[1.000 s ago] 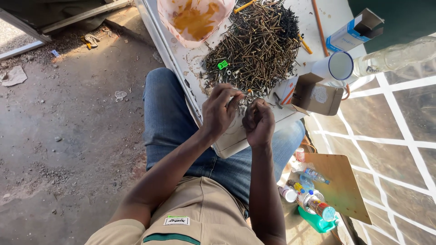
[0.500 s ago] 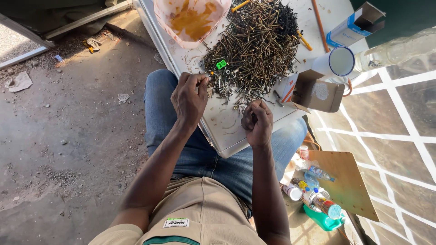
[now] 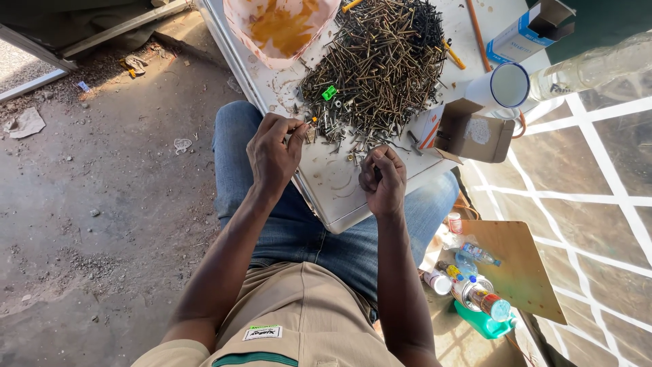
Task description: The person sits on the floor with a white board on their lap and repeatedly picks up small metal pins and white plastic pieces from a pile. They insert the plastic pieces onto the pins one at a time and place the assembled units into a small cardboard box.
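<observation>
While the right hand (image 3: pixel 384 178) is kept fisted at the white board (image 3: pixel 339 197), the left hand (image 3: pixel 275 153) has been drawn back, an orange-tipped screw (image 3: pixel 311 122) pinched beside the screw pile (image 3: pixel 380 68).

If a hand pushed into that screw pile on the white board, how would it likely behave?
The screw pile would probably shift in tangled clumps, since the screws lie crossed every way. Loose ones at its edge look apt to roll or scatter on the smooth white board. It is likely heavy for its size.
</observation>
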